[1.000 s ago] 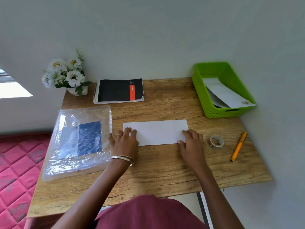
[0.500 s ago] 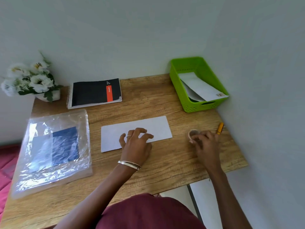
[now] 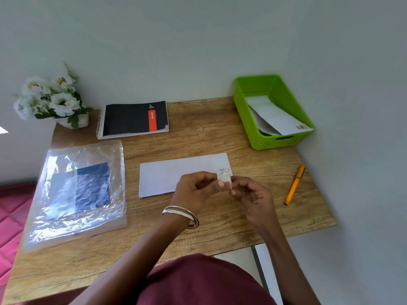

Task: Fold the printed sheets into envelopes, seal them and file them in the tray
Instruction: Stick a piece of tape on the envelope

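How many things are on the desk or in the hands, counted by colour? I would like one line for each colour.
White: 3, the envelope, the tape roll held by both hands, the flowers
Green: 1, the tray, which holds white envelopes I cannot count
Black: 1, the notebook
Orange: 1, the pen
Clear: 1, the plastic bag
Total: 7

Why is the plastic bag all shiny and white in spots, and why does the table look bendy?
Head view: daylight bounces off the crinkled plastic bag, making white glare that hides part of the blue sheet inside. Head view: the wide-angle lens bends the table edges and tilts the walls. Head view: the flowers near the edge look soft, and the tape roll between the hands is slightly blurred.
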Tool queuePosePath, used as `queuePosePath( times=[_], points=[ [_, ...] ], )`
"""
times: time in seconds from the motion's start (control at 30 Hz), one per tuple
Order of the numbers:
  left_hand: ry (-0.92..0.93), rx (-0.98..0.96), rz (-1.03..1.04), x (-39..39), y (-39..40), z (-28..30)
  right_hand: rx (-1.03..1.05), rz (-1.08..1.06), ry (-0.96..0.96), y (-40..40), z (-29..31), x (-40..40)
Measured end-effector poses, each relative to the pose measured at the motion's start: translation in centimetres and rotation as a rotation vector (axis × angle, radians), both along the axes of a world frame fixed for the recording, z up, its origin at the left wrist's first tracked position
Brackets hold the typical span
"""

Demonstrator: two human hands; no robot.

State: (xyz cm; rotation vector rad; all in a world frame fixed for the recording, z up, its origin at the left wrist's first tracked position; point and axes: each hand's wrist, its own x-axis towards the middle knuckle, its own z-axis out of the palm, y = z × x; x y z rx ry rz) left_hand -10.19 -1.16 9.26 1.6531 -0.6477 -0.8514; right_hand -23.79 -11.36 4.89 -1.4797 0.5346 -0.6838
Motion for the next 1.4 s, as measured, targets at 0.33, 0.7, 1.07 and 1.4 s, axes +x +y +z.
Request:
queuePosePath(
  times=[0.33,0.7,1.07,1.4],
  points=[
    [-0.115,-0.006,0.033,1.7,3.0,0.5,-0.113,0.046,0.095,1.6,2.1,2.5],
    [-0.837,-0.138,0.080,3.6,5.1,-0.3,-0.346,0.005,0.146,4.0,2.2,5.0],
    [-1.126,-0.039,0.090,4.8,6.1,-1.5,-0.676,0.068,0.335,4.8,2.6,6.0],
    [-1.144,-0.053,0.064,4.4,6.0,-1.7,-0.791,0.058,0.385,5.3,2.8,5.7]
  ],
)
